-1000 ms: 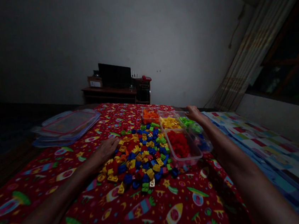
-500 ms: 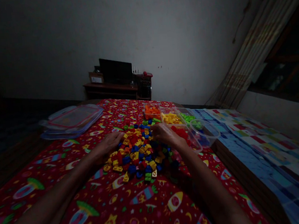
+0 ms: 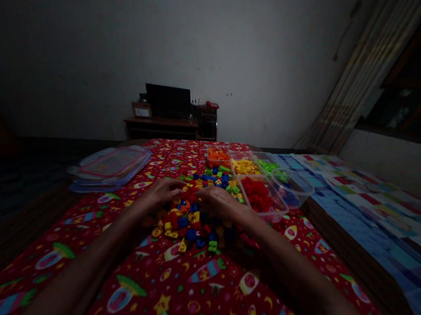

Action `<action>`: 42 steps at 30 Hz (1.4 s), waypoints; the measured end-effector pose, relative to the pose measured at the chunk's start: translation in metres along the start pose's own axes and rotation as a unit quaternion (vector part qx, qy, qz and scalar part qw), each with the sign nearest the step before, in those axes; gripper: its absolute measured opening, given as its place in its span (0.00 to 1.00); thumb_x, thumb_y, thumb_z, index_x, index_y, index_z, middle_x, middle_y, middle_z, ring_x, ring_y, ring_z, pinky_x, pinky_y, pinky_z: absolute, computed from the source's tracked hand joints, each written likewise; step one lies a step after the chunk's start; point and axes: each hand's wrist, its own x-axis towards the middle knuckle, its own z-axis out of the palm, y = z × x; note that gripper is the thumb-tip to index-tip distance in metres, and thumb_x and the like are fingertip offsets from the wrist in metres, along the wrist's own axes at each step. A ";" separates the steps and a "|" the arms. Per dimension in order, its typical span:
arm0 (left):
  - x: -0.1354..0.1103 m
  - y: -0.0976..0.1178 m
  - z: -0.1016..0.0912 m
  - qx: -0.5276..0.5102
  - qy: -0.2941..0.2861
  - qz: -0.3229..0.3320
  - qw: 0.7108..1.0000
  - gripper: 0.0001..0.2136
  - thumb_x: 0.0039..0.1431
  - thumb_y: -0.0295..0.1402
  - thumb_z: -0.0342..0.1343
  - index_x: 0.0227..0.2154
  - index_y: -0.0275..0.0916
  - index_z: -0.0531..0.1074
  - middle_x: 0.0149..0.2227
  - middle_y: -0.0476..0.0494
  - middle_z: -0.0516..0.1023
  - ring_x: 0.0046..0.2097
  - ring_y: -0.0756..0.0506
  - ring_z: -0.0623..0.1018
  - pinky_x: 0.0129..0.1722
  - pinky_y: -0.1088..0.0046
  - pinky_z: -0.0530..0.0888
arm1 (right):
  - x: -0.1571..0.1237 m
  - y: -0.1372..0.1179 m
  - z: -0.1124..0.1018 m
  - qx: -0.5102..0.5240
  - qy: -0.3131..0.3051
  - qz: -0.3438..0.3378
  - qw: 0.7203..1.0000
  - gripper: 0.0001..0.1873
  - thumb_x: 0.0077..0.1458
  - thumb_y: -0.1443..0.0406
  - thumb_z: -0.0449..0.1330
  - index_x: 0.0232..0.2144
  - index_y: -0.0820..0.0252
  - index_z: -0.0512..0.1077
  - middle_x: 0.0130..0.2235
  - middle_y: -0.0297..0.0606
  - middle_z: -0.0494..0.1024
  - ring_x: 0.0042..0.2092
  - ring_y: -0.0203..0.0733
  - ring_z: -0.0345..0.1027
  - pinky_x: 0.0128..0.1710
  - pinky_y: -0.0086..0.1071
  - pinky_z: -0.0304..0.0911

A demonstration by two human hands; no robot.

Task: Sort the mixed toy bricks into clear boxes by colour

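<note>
A heap of small plastic bricks [image 3: 197,214] in red, blue, yellow and green lies on a red cloth printed with rockets [image 3: 194,289]. My left hand [image 3: 161,191] rests on the heap's left side with fingers curled over the bricks. My right hand [image 3: 217,203] lies on the middle of the heap, fingers bent down into it. What either hand grips is hidden in the dim light. Clear tubs beside the heap hold sorted bricks: red [image 3: 257,195], yellow [image 3: 244,167], orange [image 3: 218,155], green [image 3: 272,168].
A stack of clear lids [image 3: 109,167] sits at the far left of the cloth. A checked cloth [image 3: 371,221] covers the surface on the right. A low cabinet with a dark screen [image 3: 170,112] stands against the far wall. The room is dim.
My right hand came back from the tubs at the far right onto the middle of the heap. My left hand slid forward and inward over the bricks. The view tilted down slightly.
</note>
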 end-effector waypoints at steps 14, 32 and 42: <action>-0.008 0.003 -0.018 0.057 -0.130 -0.012 0.990 0.13 0.40 0.38 0.56 0.30 0.43 0.79 0.32 0.49 0.82 0.36 0.42 0.78 0.34 0.75 0.71 | -0.004 -0.005 -0.011 -0.011 -0.034 0.016 0.999 0.09 0.55 0.72 0.52 0.31 0.62 0.73 0.26 0.34 0.71 0.28 0.34 0.59 0.31 0.26 0.51; -0.009 0.045 0.005 -0.195 -0.031 0.024 0.980 0.27 0.44 0.55 0.55 0.40 0.38 0.77 0.41 0.44 0.80 0.43 0.40 0.76 0.40 0.70 0.72 | 0.010 0.027 0.009 0.415 0.124 0.193 0.880 0.10 0.53 0.63 0.55 0.39 0.59 0.69 0.22 0.28 0.68 0.22 0.33 0.62 0.22 0.25 0.57; -0.007 0.051 0.023 -0.136 -0.011 0.024 0.990 0.22 0.49 0.53 0.50 0.29 0.37 0.76 0.25 0.49 0.74 0.29 0.46 0.71 0.29 0.75 0.67 | 0.000 0.008 -0.006 0.345 0.157 0.155 0.913 0.08 0.55 0.61 0.54 0.36 0.58 0.66 0.25 0.29 0.70 0.27 0.35 0.66 0.27 0.26 0.59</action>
